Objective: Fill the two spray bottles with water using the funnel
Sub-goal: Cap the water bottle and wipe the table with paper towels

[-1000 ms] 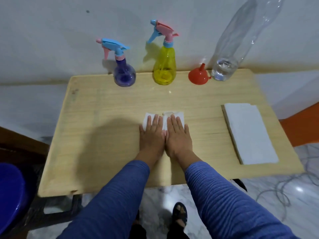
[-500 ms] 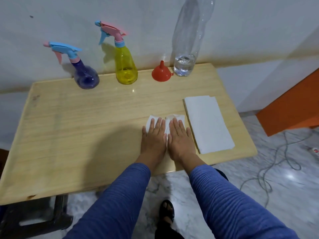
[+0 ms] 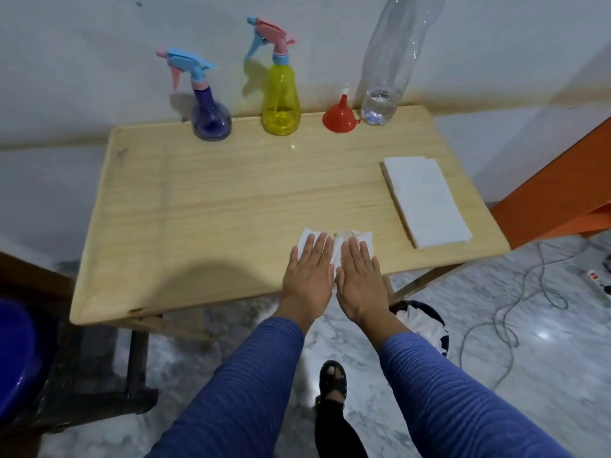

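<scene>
Left hand (image 3: 309, 276), right hand (image 3: 358, 279): side by side, flat, fingers straight and close together, pressing white tissue (image 3: 334, 241) near table (image 3: 231, 206) front edge. Along rear edge, left to right: purple spray bottle (image 3: 210, 117), yellow spray bottle (image 3: 280, 100), red funnel (image 3: 340, 119) inverted, clear water bottle (image 3: 386, 87). Folded white cloth (image 3: 426, 200) near right edge.

Left hand (image 3: 309, 276) and right hand (image 3: 358, 279) flat, palms down, side by side, fingers straight and pointing forward. Both arms in blue sleeves (image 3: 251, 385), reaching forward.
</scene>
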{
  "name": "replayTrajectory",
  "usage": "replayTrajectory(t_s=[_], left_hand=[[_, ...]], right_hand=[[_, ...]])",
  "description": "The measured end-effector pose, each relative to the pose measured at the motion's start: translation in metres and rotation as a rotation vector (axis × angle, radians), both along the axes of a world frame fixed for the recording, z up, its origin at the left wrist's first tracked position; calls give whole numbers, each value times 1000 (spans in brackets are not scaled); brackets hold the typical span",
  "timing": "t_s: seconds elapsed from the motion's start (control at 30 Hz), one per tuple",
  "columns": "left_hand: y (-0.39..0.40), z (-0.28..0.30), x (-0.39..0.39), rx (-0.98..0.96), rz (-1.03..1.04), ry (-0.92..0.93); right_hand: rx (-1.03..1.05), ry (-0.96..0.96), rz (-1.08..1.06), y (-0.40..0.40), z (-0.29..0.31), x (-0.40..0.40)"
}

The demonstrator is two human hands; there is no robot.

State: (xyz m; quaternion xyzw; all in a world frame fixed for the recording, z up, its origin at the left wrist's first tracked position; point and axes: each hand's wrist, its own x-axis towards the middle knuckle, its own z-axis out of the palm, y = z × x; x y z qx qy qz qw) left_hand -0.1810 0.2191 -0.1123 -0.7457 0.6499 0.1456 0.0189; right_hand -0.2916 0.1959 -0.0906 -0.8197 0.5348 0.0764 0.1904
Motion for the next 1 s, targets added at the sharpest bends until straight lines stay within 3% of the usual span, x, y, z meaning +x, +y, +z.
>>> replayTrajectory(t_s=[0.23,0.37,0.5,0.6,0.7,1.0], left_hand=[[75,4,99,12,197,16],[130,0,162,-109,289,40],[166,5,212,-10,358,86],[188,6,238,-86,334,229],[205,2,252,-198,317,343],[205,-7,246,-448,317,359]], right_hand=[[6,-45,161,59,-6,90],[28,-81,265,95,-6,157],[29,-87,323,121,-7,203],[28,-124,326,122,-9,205],[2,-335,332,121,-13,192],[-245,-557,276,117,-23,190]])
